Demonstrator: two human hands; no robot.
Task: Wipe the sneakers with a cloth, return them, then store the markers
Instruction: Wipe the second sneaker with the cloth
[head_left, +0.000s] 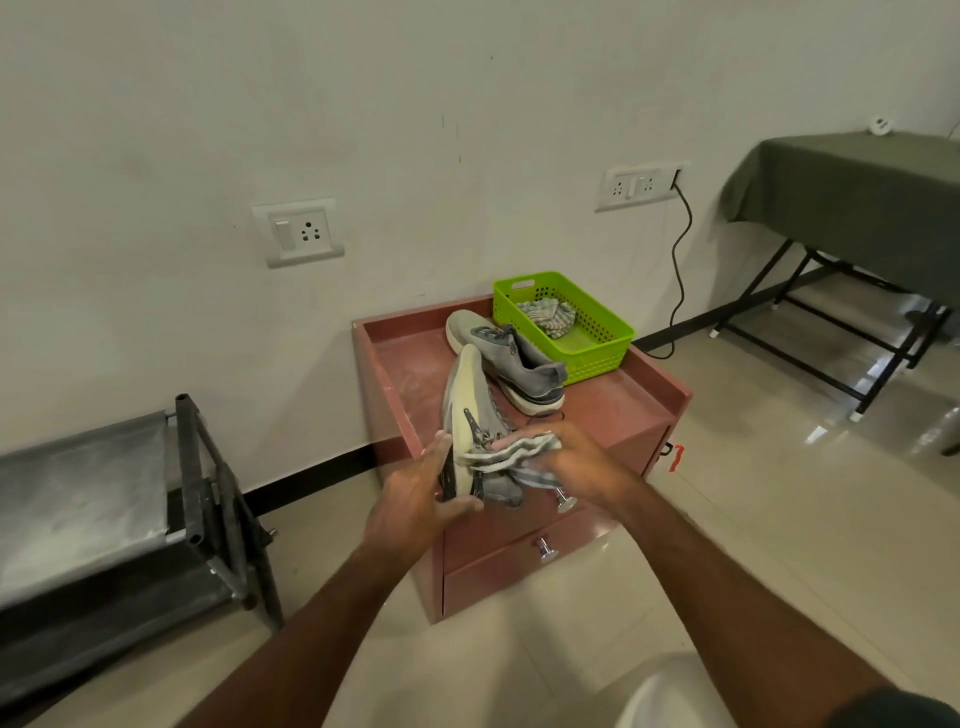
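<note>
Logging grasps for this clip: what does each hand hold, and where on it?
Left hand grips a sneaker at its heel end, sole side. Right hand holds a striped cloth bunched against the sneaker's upper.

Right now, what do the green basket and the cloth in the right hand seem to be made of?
Green basket: probably moulded plastic, slightly glossy, with regular perforated walls.
Cloth in the right hand: soft woven fabric, matte, striped; it folds and bunches against the sneaker.

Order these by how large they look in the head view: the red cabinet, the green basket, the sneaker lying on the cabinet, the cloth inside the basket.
1. Red cabinet
2. Green basket
3. Sneaker lying on the cabinet, close to the basket in size, so this pair is unsure
4. Cloth inside the basket
</note>
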